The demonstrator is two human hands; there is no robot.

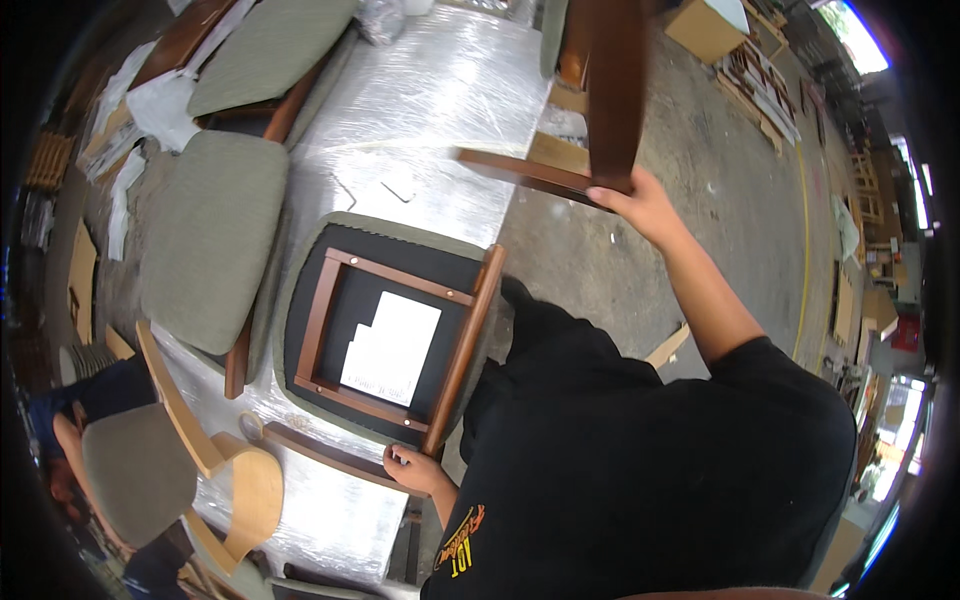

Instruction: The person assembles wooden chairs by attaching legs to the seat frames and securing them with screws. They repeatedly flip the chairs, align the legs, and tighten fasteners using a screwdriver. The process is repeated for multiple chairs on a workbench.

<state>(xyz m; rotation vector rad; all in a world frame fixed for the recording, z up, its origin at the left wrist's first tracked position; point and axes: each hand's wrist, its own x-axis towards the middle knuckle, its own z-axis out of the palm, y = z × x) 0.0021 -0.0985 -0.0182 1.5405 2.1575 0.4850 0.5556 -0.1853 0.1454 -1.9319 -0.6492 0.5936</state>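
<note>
My right hand (640,208) is raised over the floor and gripping a dark brown wooden chair frame part (617,90). One broad piece rises from the grip, blurred by motion; a thinner rail (530,175) points left over the table. An upturned chair seat (350,225) lies before me: green-grey fabric edge, black underside, brown wooden frame (318,320) screwed on, white paper label (395,345). By its near corner is my left hand (412,470), fingers curled, above a curved brown wooden strip (320,455). What those fingers hold, if anything, is hidden.
Plastic film covers the table (430,80); two hex keys (400,192) lie on it. More upholstered chair parts (215,230) stand along the left. At lower left a person (70,420) is beside a light wooden chair (255,500). Cardboard boxes (705,30) sit beyond, upper right.
</note>
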